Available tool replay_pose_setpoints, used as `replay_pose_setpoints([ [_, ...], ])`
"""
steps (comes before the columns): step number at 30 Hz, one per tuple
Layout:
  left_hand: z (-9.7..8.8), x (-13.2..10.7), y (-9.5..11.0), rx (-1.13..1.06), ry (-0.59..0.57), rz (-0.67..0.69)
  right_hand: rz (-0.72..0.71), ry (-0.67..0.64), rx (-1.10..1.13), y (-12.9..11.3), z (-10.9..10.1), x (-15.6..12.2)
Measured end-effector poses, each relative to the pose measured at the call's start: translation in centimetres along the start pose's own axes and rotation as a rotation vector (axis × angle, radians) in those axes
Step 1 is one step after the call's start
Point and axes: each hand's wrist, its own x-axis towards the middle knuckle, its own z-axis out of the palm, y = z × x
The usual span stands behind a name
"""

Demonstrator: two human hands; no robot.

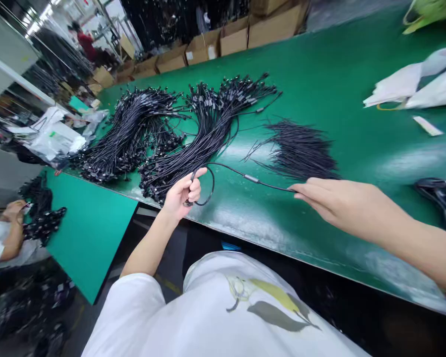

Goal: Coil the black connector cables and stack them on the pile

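Observation:
A thin black cable (230, 169) with a grey sleeve partway along it stretches between my two hands above the green table. My left hand (184, 194) is closed around one end, where the cable bends into a loop beside the fingers. Farther right, my right hand (329, 201) pinches the other end between thumb and fingers. Just behind my left hand lies a large bundle of black cables (208, 134), with a second cable bundle (130, 129) to its left. A pile of thin black strips (301, 151), perhaps cable ties, lies behind my right hand.
Cardboard boxes (234, 37) line the back edge of the green table (342, 64). White papers (405, 84) lie at right, near a black coiled item (442, 198). Plastic bags (55, 136) sit at left. A co-worker's hands (15, 210) are at a lower-left table.

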Motion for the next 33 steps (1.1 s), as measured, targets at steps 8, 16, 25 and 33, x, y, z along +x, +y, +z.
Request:
replay_pose_setpoints([
  [8,1.2,0.6,-4.0,0.58,-0.119,0.179,-0.034,-0.292,0.301,-3.8,-0.1,1.8],
  [16,4.2,-0.7,-5.9,0.671,-0.348,0.095,0.316,0.125,0.786,-4.9,0.8,5.9],
  [25,4.9,1.1,-10.0,0.091,-0.063,-0.048,1.04,0.428,1.692,-8.8,6.1,5.8],
  [33,6.2,1.4,-10.3,-0.219,0.168,-0.001,1.124,0.46,1.74,-11.3,7.7,6.0],
])
